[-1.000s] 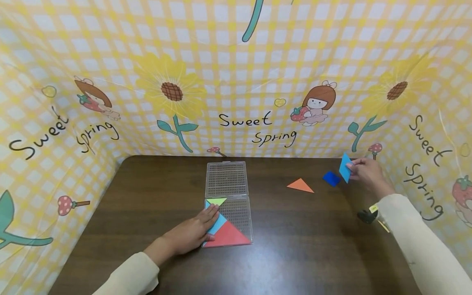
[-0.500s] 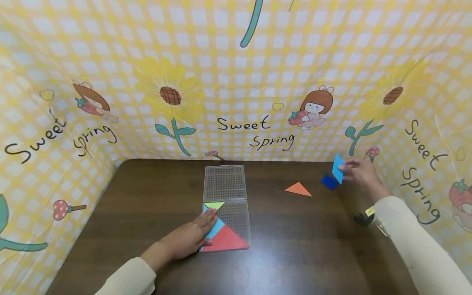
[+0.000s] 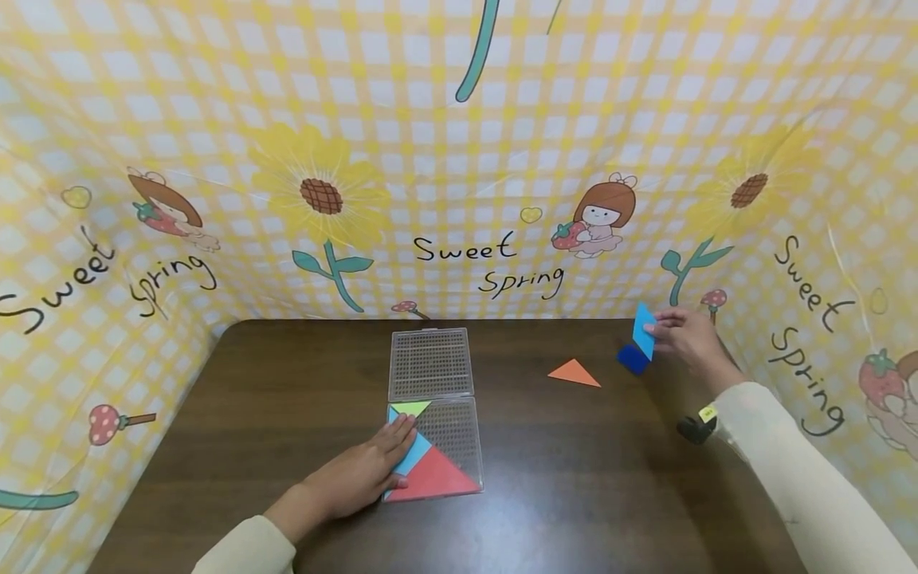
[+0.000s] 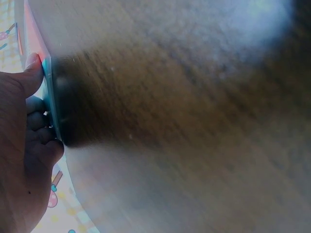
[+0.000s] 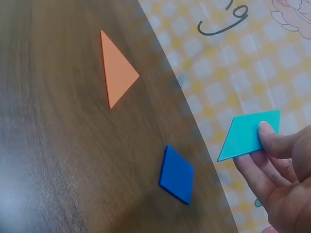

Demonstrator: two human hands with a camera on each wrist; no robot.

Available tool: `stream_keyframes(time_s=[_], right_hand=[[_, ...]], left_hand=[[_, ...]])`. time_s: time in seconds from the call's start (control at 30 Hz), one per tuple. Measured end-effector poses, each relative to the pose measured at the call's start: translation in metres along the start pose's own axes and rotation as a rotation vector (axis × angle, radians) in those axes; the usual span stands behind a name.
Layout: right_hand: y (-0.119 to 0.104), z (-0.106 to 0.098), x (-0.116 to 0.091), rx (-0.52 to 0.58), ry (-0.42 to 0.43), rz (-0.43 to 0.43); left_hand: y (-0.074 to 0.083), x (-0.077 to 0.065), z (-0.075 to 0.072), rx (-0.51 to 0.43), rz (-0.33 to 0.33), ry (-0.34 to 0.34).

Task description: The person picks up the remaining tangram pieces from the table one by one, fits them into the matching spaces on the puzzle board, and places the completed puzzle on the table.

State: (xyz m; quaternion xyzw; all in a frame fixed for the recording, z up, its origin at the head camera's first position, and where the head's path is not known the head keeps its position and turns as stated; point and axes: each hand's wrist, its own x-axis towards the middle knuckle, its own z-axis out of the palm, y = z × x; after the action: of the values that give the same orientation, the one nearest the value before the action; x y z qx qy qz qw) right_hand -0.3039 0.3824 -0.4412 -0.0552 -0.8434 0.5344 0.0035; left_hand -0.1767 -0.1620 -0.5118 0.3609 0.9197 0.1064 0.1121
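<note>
Head view: right hand (image 3: 683, 339) is edging a pinched light-blue tile (image 3: 643, 332), still outside, toward the clear box (image 3: 455, 424), left hand (image 3: 358, 472) resting straight-fingered there.

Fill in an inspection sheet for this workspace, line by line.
Surface: brown table, shiny, with some glare.
Job's things: clear case lying open, its near half holding a red triangle, a green triangle and a light blue piece partly covered by fingers; orange triangle and dark blue piece on the table.
Clutter: black object by the right sleeve, identity unclear.
Left hand: rests over the case's near half.
Right hand: pinches a light blue four-sided piece above the table.
Cables: nothing seen.
Surroundings: yellow-checked cloth, printed with flowers and "Sweet Spring".
</note>
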Motion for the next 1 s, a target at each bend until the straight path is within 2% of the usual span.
stream_keyframes(time_s=[0.3,0.5,1.0], right_hand=[[-0.010,0.007,0.002,0.019,-0.012,0.024],[-0.016,0.014,-0.002,0.040,-0.047,0.052],[-0.028,0.038,-0.004,0.053,-0.139,0.077]], left_hand=[[-0.002,0.001,-0.002,0.003,0.004,0.028],[-0.001,0.000,0.001,-0.005,0.003,0.015],[-0.002,0.002,0.004,0.005,0.019,0.047]])
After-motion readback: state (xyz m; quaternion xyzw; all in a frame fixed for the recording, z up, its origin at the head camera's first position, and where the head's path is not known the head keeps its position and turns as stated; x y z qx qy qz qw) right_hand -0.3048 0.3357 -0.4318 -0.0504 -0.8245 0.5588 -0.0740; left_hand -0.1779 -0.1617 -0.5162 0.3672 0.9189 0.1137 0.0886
